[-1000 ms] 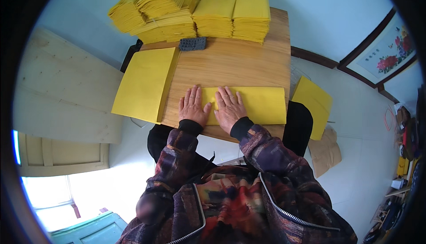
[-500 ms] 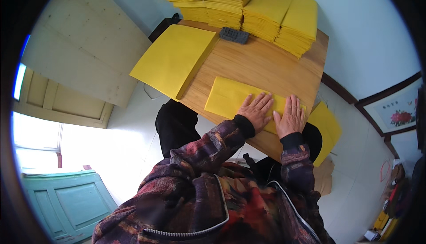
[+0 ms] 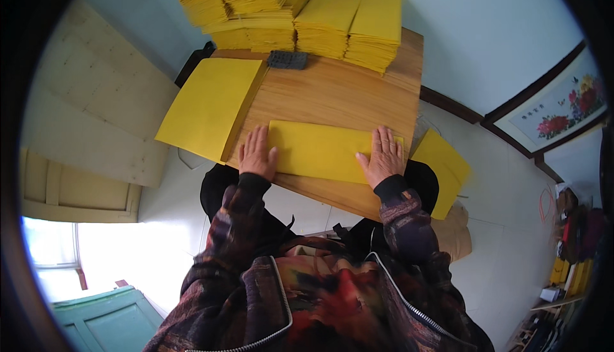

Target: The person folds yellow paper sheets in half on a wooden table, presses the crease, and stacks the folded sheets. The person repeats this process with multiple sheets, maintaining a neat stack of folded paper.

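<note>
Hands, left (image 3: 257, 155) and right (image 3: 382, 158), grips spread flat on yellow sheet (image 3: 320, 152), wooden table (image 3: 345, 96), white floor (image 3: 511, 237).

Folded sheet (image 3: 323, 150) under both hands: plain yellow. Flat sheet (image 3: 211, 105) at left and far stacks (image 3: 300, 9): same yellow. Table (image 3: 345, 93): light wood grain. Small block (image 3: 287, 59): dark grey. Jacket sleeves (image 3: 409, 224): dark red-brown mottled pattern.

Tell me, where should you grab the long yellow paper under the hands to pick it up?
Probably the near long edge of the folded yellow sheet, between the left hand and right hand. It lies flat on the wooden table, so thumbs can slide under from the person's side.
</note>
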`<state>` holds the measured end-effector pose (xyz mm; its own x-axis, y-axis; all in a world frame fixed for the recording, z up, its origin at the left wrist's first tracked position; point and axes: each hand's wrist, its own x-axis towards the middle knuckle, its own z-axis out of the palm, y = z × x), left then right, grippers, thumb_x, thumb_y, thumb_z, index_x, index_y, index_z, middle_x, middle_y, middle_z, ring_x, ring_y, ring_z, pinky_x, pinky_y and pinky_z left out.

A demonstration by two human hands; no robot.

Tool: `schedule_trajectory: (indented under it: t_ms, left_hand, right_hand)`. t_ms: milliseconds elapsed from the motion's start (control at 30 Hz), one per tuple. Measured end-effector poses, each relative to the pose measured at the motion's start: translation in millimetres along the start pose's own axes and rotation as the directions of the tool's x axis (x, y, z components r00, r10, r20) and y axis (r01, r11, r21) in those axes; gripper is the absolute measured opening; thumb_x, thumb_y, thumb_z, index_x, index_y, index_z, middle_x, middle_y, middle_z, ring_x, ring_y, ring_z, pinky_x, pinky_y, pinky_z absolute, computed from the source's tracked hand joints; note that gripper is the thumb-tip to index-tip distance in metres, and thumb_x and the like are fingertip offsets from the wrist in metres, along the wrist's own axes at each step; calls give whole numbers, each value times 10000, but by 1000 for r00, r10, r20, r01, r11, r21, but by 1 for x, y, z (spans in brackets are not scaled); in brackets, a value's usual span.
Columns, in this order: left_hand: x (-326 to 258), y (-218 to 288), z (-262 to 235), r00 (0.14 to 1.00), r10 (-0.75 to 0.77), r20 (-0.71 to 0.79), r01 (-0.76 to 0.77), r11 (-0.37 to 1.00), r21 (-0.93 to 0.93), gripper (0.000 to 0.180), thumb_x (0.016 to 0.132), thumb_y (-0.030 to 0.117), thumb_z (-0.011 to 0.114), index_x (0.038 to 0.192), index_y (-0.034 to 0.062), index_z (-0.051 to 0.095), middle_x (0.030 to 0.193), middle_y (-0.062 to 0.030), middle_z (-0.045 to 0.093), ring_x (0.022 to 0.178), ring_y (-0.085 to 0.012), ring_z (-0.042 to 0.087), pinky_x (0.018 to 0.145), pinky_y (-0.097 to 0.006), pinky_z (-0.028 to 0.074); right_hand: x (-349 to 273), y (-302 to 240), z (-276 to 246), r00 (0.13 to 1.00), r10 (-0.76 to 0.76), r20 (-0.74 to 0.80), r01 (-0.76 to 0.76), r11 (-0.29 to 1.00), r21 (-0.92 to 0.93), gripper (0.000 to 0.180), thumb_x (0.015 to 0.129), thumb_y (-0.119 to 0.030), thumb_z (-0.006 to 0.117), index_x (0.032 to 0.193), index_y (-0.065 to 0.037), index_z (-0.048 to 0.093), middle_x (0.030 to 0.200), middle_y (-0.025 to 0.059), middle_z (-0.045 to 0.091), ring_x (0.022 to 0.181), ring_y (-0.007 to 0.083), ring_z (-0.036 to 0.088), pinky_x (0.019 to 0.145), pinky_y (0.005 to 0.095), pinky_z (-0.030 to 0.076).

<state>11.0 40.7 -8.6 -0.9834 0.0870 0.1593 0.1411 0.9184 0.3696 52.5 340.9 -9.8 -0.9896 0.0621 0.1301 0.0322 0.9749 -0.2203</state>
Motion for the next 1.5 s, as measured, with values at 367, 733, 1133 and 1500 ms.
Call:
schedule_trajectory:
  t_ms: [367, 733, 1133, 1500]
  left_hand:
    - [-114, 18, 20, 687, -79, 723, 715, -104, -691, 377, 901, 378, 610, 1140, 102, 513, 1129, -66, 588, 1018, -197, 586, 785, -339, 472]
    - [-95, 43, 32, 705, -195, 682, 606, -334, -722, 332, 835, 171, 699, 1127, 62, 585, 1043, -89, 656, 893, -262, 657, 768, -419, 551]
    - [-81, 51, -3, 925, -114, 363, 331, -225, -916, 319, 835, 29, 663, 1144, 16, 581, 1059, -95, 657, 947, -245, 637, 824, -374, 529]
    - [7, 93, -116, 946, 246, -210, -261, 197, -945, 192, 843, -31, 638, 1031, 7, 640, 985, -50, 680, 883, -130, 630, 801, -281, 504]
  right_hand:
    - [6, -25, -57, 915, -209, 344, 213, 977, 26, 497, 751, -344, 715, 1096, -36, 532, 1112, 162, 570, 1092, 329, 522, 895, 463, 422]
    - [17, -71, -1, 921, -194, 339, 0, 867, 499, 374, 706, -254, 760, 879, 15, 566, 776, 146, 623, 705, 262, 610, 633, 360, 486]
    - [30, -75, -29, 830, -365, 420, -261, 411, 873, 170, 811, -92, 678, 942, -9, 611, 909, 67, 650, 804, 137, 608, 720, 285, 497]
    - [55, -71, -157, 878, -454, -150, 244, 156, 957, 198, 839, 24, 622, 1032, 19, 580, 896, -7, 630, 775, 40, 562, 703, 206, 467]
